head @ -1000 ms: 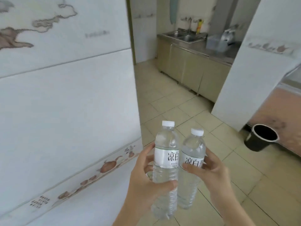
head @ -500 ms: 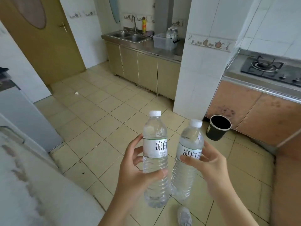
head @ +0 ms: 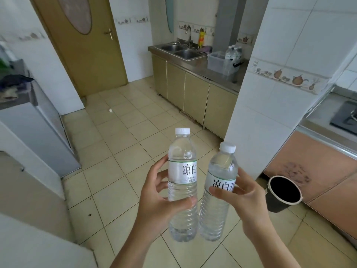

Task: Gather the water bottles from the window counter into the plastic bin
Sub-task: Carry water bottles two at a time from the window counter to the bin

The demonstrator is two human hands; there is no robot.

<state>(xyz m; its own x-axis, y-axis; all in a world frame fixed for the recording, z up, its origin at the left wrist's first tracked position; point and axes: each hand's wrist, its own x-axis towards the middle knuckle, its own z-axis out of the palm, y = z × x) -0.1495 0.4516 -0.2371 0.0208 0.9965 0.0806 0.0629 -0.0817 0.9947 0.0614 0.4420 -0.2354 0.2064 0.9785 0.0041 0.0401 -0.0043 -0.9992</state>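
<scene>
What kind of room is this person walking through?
Most likely a home kitchen: a steel sink with a tap on a cabinet counter, a gas hob at right, and tiled walls and floor.

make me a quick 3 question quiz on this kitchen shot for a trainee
1. True or false: each hand holds one capped water bottle.
2. Where is the plastic bin? A) on the floor B) on the counter beside the sink C) on the stove
3. What stands on the floor to the person's right?

Key
1. True: the left hand grips the left bottle, the right hand the right bottle.
2. B: the plastic bin sits beside the sink, bottles already in it.
3. A black bucket.
</scene>
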